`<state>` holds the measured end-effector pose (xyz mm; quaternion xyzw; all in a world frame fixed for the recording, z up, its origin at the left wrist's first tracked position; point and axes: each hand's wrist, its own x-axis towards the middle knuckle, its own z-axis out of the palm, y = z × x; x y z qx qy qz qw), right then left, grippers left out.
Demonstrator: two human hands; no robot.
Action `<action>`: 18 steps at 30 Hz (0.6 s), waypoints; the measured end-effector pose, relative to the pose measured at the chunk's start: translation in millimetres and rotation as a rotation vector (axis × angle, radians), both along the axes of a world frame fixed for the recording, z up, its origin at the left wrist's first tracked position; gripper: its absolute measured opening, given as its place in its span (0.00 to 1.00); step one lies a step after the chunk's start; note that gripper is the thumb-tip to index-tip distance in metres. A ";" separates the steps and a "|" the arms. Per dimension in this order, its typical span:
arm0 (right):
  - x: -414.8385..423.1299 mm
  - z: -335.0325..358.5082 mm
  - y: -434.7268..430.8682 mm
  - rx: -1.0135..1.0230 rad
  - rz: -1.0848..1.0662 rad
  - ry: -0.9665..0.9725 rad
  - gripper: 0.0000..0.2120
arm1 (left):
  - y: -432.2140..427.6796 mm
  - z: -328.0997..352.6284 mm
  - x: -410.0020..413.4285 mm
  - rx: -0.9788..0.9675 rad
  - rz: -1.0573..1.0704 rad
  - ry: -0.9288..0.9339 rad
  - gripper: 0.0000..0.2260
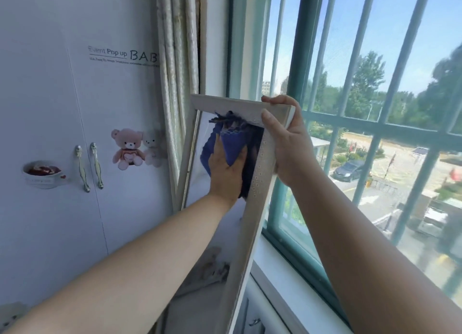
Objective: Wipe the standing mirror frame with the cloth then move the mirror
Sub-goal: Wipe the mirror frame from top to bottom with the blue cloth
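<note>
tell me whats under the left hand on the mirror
A blue cloth lies under the left hand, pressed flat on the mirror glass. The glass beneath the cloth is covered, so its state can't be seen.

I have one view only, from the head-worn wide-angle camera. It looks forward and slightly up along both outstretched forearms, close to the mirror [226, 183] at centre, with the wardrobe [75, 133] filling the left side and the barred window [375, 128] the right.

Left hand [226, 173] presses blue cloth [232, 143] on mirror [222, 223]; right hand [287, 143] grips its frame [260, 188].
</note>
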<state>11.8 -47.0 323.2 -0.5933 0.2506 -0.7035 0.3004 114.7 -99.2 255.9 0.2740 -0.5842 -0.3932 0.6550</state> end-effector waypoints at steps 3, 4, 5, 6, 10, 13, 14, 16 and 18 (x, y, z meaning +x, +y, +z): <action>0.1 0.6 -2.5 0.007 0.002 0.002 0.11 | -18.4 1.7 6.8 -0.010 0.071 -0.009 0.18; -0.7 0.0 -3.6 0.004 -0.017 0.017 0.12 | -26.3 2.1 9.2 -0.004 0.083 -0.016 0.19; -1.5 -1.1 -4.9 0.002 -0.041 0.032 0.14 | -34.9 2.0 11.4 0.006 0.092 -0.023 0.20; -2.2 -2.1 -5.8 0.000 -0.062 0.046 0.15 | -44.6 1.8 14.3 0.012 0.110 -0.031 0.20; -1.2 -3.6 -7.5 -0.017 -0.104 0.048 0.18 | -89.1 6.6 26.7 0.096 0.207 -0.041 0.24; -0.1 -5.0 -7.5 -0.036 -0.113 0.053 0.20 | -122.5 17.2 38.0 0.182 0.250 -0.040 0.27; -0.3 -5.4 -7.3 -0.036 -0.113 0.055 0.21 | -131.3 19.7 41.0 0.193 0.265 -0.055 0.29; -1.1 -5.4 -7.4 -0.032 -0.113 0.060 0.22 | -142.9 20.8 44.6 0.194 0.289 -0.086 0.34; -1.4 -4.9 -6.8 -0.024 -0.116 0.064 0.21 | -147.0 16.1 46.2 0.194 0.293 -0.080 0.36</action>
